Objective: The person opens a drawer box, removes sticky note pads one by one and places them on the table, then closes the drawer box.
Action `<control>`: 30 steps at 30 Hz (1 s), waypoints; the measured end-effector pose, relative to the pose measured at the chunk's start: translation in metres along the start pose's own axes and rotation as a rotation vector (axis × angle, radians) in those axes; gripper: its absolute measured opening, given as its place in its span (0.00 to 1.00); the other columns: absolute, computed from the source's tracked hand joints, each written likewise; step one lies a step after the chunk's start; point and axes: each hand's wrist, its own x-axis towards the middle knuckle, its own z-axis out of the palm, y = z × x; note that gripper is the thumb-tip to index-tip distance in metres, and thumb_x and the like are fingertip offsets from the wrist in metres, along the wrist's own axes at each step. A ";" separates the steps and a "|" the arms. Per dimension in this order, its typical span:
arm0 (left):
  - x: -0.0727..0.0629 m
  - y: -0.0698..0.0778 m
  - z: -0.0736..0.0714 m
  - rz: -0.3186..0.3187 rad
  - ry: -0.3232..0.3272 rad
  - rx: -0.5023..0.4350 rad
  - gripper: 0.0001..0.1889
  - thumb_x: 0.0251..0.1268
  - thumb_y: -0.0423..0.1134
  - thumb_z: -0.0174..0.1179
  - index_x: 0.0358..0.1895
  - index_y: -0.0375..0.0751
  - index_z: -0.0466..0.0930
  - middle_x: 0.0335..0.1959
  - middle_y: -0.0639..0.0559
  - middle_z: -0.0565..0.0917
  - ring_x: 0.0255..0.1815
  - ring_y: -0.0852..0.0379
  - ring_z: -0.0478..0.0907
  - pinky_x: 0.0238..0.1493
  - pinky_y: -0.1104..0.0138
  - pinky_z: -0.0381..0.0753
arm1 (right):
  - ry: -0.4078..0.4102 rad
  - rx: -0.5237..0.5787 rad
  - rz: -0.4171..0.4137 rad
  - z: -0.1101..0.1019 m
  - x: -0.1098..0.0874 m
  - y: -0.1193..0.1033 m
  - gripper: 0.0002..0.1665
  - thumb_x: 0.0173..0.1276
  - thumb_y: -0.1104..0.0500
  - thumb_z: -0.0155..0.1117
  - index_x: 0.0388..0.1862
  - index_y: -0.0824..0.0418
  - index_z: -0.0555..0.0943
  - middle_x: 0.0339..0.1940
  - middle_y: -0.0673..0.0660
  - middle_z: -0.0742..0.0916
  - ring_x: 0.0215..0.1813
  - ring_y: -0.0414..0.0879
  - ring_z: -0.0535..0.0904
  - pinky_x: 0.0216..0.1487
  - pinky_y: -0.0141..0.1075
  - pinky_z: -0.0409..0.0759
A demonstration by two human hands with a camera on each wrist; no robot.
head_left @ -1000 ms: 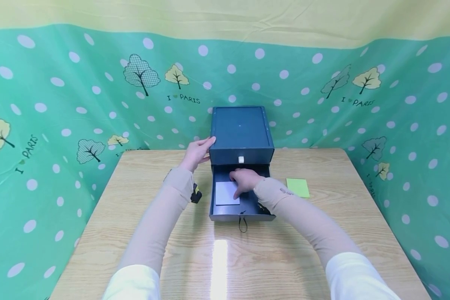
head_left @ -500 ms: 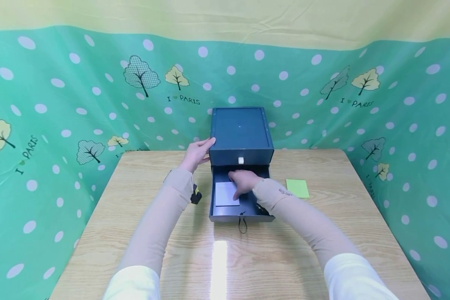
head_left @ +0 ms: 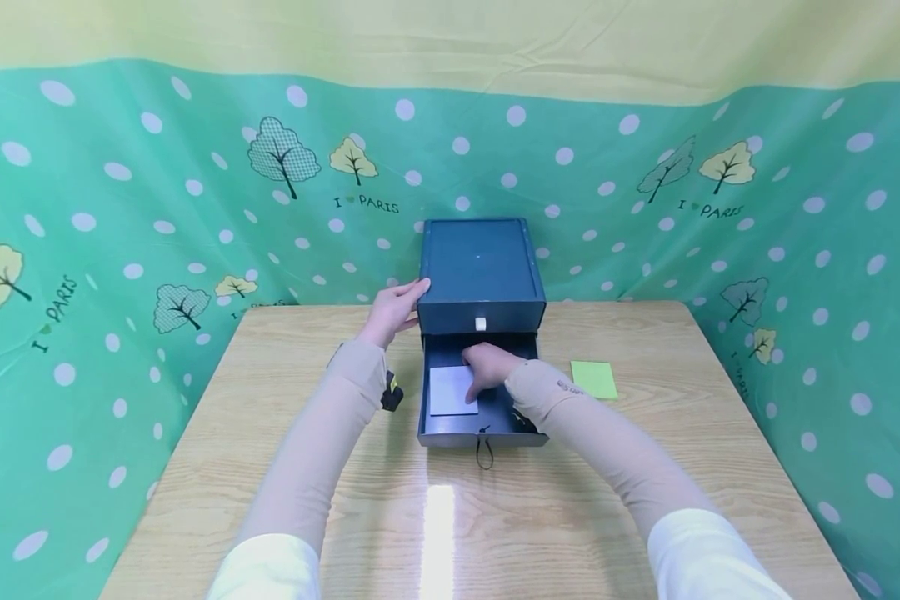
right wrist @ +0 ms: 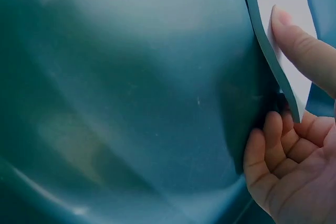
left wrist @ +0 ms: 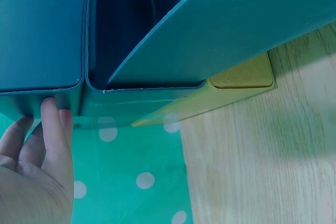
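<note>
Hardest for us to ID: a dark item point(head_left: 521, 419) in the front R corner of the open drawer point(head_left: 457, 439), mostly under the R sleeve point(head_left: 551, 392); the black-and-yellow item point(head_left: 392, 395) on the table point(head_left: 270, 400), partly behind the L sleeve point(head_left: 348, 379), is unclear too. The white pad point(head_left: 448, 392) is in the drawer, toward its L side; R hand point(head_left: 492, 365) pinches its R edge, thumb on the white face, other fingers curled & partly hidden by the pad. L hand point(head_left: 392, 312) isn't clenched: extended fingers rest on the L side of the blue cabinet point(head_left: 480, 262). Above the drawer we see a white knob point(head_left: 481, 323); up front, a cord loop point(head_left: 485, 454). L wrist view adds a yellow unit point(left wrist: 244, 72), partly covered. Cabinet overhangs the drawer's rear; we've open tabletop in front, w/ a green pad point(head_left: 594, 379) just R.
</note>
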 end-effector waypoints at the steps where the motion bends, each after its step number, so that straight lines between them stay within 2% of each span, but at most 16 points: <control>1: 0.000 0.000 0.000 -0.001 0.000 -0.001 0.33 0.62 0.59 0.58 0.68 0.47 0.68 0.72 0.60 0.64 0.67 0.50 0.68 0.63 0.56 0.74 | -0.004 0.007 0.005 0.000 0.000 0.000 0.35 0.45 0.49 0.80 0.51 0.61 0.78 0.44 0.54 0.84 0.41 0.44 0.76 0.50 0.36 0.79; 7: 0.001 -0.001 0.000 -0.003 0.001 -0.002 0.34 0.62 0.59 0.59 0.68 0.47 0.68 0.72 0.59 0.64 0.67 0.50 0.68 0.63 0.56 0.74 | 0.007 0.085 0.015 -0.002 -0.003 0.001 0.28 0.50 0.53 0.78 0.49 0.63 0.82 0.45 0.56 0.85 0.41 0.44 0.77 0.50 0.38 0.80; 11: 0.002 -0.001 0.000 0.000 0.003 -0.002 0.33 0.62 0.58 0.59 0.68 0.47 0.68 0.72 0.60 0.64 0.67 0.50 0.68 0.63 0.56 0.74 | 0.010 0.154 0.018 -0.005 -0.006 0.002 0.17 0.55 0.54 0.74 0.40 0.62 0.83 0.37 0.53 0.84 0.37 0.44 0.76 0.43 0.36 0.79; 14: 0.003 -0.002 0.000 0.002 0.007 -0.004 0.33 0.62 0.58 0.59 0.67 0.46 0.68 0.71 0.60 0.64 0.67 0.50 0.68 0.63 0.56 0.74 | -0.007 0.221 0.028 -0.006 -0.005 0.004 0.10 0.59 0.55 0.71 0.31 0.60 0.82 0.28 0.50 0.80 0.33 0.43 0.73 0.35 0.32 0.74; 18: 0.003 -0.001 0.001 0.003 0.005 -0.020 0.32 0.63 0.57 0.59 0.67 0.45 0.68 0.71 0.59 0.65 0.66 0.50 0.68 0.63 0.56 0.75 | -0.047 0.356 0.061 -0.008 -0.005 0.008 0.11 0.63 0.56 0.67 0.23 0.58 0.78 0.23 0.49 0.78 0.29 0.43 0.71 0.30 0.31 0.69; 24: 0.002 -0.001 0.001 0.002 0.001 -0.017 0.32 0.63 0.57 0.58 0.68 0.45 0.68 0.71 0.59 0.64 0.67 0.49 0.67 0.63 0.56 0.74 | -0.125 0.620 0.163 -0.009 -0.004 0.013 0.11 0.64 0.59 0.64 0.23 0.56 0.75 0.26 0.50 0.80 0.32 0.42 0.76 0.34 0.29 0.77; 30: 0.001 -0.001 0.001 0.000 -0.001 -0.011 0.33 0.63 0.57 0.58 0.68 0.46 0.68 0.72 0.59 0.64 0.68 0.49 0.66 0.64 0.56 0.73 | -0.159 0.796 0.226 -0.010 -0.003 0.015 0.13 0.65 0.61 0.63 0.22 0.56 0.72 0.24 0.50 0.79 0.31 0.41 0.75 0.36 0.30 0.79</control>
